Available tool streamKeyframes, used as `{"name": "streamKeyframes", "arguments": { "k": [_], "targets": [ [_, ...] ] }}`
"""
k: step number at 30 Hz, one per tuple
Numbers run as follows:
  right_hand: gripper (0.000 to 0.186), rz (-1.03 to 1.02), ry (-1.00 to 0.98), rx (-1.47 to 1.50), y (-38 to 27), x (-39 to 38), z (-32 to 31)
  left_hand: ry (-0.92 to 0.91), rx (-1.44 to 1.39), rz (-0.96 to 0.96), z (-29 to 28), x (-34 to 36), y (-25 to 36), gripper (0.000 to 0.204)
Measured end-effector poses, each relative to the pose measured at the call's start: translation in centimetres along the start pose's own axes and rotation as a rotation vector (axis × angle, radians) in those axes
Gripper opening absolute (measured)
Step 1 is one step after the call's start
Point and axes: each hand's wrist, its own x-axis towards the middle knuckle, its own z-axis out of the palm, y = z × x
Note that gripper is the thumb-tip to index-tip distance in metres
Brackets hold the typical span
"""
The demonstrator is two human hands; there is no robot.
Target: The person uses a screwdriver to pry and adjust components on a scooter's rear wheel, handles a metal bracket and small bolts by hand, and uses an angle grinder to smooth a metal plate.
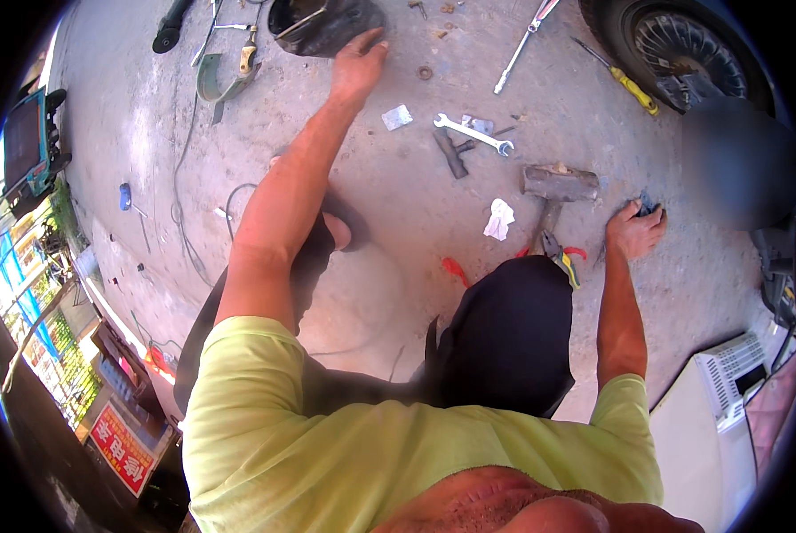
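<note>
Outdoor concrete floor [398,204], grey and dusty, littered with tools; a person in a yellow-green shirt and dark trousers crouches over it.

Left hand [357,64]: arm stretched far forward, fingers loosely spread, fingertips touching the rim of a dark rubber tyre piece [322,22] lying at the top of the view. No closed grip visible.

Right hand [635,229]: planted low on the floor, fingers curled around a small dark object [648,204]; what that object is cannot be told.

Items between the hands:
- sledgehammer [558,183], rusty head, handle running toward the person's knee;
- open-ended spanner [472,133], bright steel, flat on the floor;
- dark metal bar [451,153], just beside the spanner;
- white rag [499,218], crumpled, near the hammer handle;
- pliers [561,256] with red and yellow grips, against the knee.

Items farther off:
- yellow-handled screwdriver [629,84], near a wheel [678,49] at upper right;
- curved green metal guard [225,75], upper left;
- thin cable [183,191] trailing across the floor at left;
- white plastic casing [727,373], lower right.
</note>
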Motion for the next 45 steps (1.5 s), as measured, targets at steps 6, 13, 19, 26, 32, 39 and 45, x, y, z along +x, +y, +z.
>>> {"name": "streamKeyframes", "arguments": {
  "k": [6,13,19,26,32,39,45],
  "targets": [
    [0.064,0.015,-0.005,0.0,-0.5,-0.1,0.2,0.222,0.285,0.048,-7.9,5.4,-3.2,0.045],
    [0.063,0.017,-0.003,-0.01,-0.5,-0.1,0.0,-0.203,0.705,0.15,-4.1,-3.4,0.2,0.045],
    [0.063,0.011,0.019,0.009,0.0,-0.2,0.6,-0.414,0.984,0.243,-1.1,-7.8,0.8,0.047],
    [0.062,0.021,0.029,0.013,0.3,-0.2,0.9,-0.281,0.873,0.209,-1.1,-6.5,-0.9,0.043],
    [0.062,0.024,0.025,0.045,-0.5,-0.2,-0.1,-0.209,0.949,0.185,-4.4,-1.8,3.6,0.049],
    [0.063,0.048,0.027,0.06,-0.5,0.0,-0.7,-0.405,1.14,0.332,-7.7,-1.1,9.8,0.047],
    [0.063,0.022,-0.004,0.047,-0.2,0.2,-0.6,-0.51,1.153,0.433,-6.4,0.1,7.6,0.046]
  ]
}}
